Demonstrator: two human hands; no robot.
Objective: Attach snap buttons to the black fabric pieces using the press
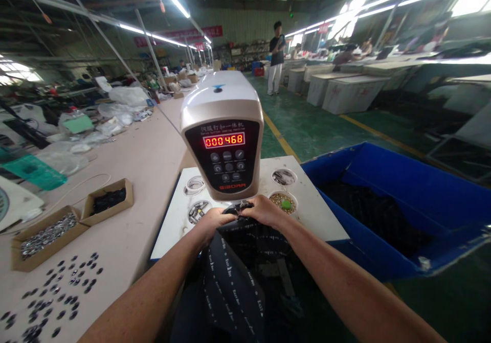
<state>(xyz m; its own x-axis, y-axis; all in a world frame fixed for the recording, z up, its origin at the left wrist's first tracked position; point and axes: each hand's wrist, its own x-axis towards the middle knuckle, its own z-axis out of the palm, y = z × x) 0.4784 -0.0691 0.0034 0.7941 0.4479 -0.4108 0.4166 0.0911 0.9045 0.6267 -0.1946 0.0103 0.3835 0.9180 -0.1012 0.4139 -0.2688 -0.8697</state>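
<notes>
Directly ahead stands a servo button machine (222, 103) with a lit red counter reading 000468. Beneath its head, my left hand (213, 222) pinches the edge of a dark garment (233, 281) from the left. My right hand (266, 211) grips the same edge from the right, close to the machine's working point. The garment hangs toward me, its inner side printed with rows of white lettering. What lies between my fingertips under the head is partly hidden. Around my hands, the white machine table (318, 210) has round wells, one holding brass-coloured fasteners (282, 202) and a green piece.
On the long table at left are a carton of shiny metal buttons (48, 235), a carton of dark parts (109, 200) and several scattered buttons (61, 292). A blue bin (368, 179) with dark cloth stands at right. A person (276, 56) stands in the aisle ahead.
</notes>
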